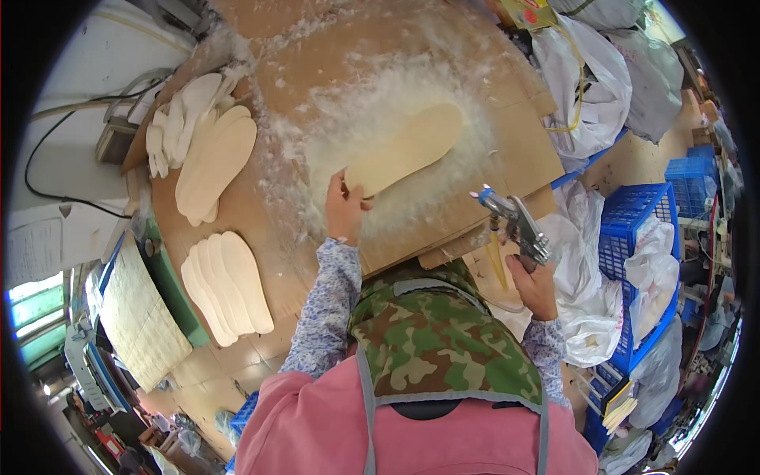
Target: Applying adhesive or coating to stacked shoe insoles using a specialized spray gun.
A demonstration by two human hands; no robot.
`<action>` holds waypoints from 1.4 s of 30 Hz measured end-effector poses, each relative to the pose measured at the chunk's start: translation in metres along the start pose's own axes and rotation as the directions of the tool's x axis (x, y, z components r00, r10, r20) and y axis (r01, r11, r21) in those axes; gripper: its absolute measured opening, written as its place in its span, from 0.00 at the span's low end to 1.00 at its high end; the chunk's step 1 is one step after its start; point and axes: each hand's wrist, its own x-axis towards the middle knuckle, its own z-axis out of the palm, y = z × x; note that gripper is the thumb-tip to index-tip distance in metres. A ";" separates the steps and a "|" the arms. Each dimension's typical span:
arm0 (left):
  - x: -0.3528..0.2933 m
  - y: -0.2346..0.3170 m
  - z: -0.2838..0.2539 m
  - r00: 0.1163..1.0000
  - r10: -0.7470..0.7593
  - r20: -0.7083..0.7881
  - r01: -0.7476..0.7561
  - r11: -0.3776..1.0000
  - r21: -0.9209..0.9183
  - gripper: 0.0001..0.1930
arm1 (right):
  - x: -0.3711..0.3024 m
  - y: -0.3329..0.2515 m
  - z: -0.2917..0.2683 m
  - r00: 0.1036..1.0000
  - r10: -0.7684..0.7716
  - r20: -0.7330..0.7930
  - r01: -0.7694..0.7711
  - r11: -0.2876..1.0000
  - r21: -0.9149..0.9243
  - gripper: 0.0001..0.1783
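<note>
My left hand (347, 207) pinches the near left end of a cream shoe insole (408, 150). The insole lies slanted over a cardboard sheet (514, 142) coated with whitish residue. At the right, my right hand (534, 286) is wrapped round a metal spray gun (514, 223) with a blue front part, held just past the board's near edge. Its nozzle points up and left, towards the board. A yellowish hose (496, 261) hangs below the gun. Left of the board's middle lies a fanned stack of insoles (227, 289), with another pile of insoles (218, 154) farther back.
White plastic bags (590, 87) bulge at the back right. Blue plastic crates (633, 237) holding bagged goods stand to the right. A black cable (71, 202) runs along the pale surface at left. A pale sheet (138, 317) leans beside the board at lower left.
</note>
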 end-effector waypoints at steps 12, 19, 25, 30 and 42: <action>-0.016 -0.023 -0.008 0.986 -0.092 -0.137 0.106 0.989 0.099 0.22 | 0.048 -0.100 0.054 0.794 -0.367 0.484 0.340 0.929 0.148 0.19; -0.017 -0.023 -0.003 0.980 -0.074 -0.184 0.083 0.996 0.040 0.21 | 0.065 -0.102 0.054 0.849 -0.265 0.457 0.215 0.964 0.159 0.18; -0.014 -0.027 -0.003 0.989 -0.017 -0.146 0.036 0.991 0.128 0.21 | 0.088 -0.090 0.032 0.880 -0.337 0.335 0.357 0.934 0.003 0.17; -0.014 -0.022 0.000 0.988 -0.044 -0.151 0.064 0.989 0.133 0.21 | 0.103 -0.075 0.018 0.928 -0.324 0.184 0.329 0.944 0.002 0.14; -0.015 -0.019 0.000 0.995 0.007 -0.098 0.006 0.991 0.133 0.21 | 0.095 -0.052 0.005 0.900 -0.436 -0.005 0.435 0.900 -0.035 0.13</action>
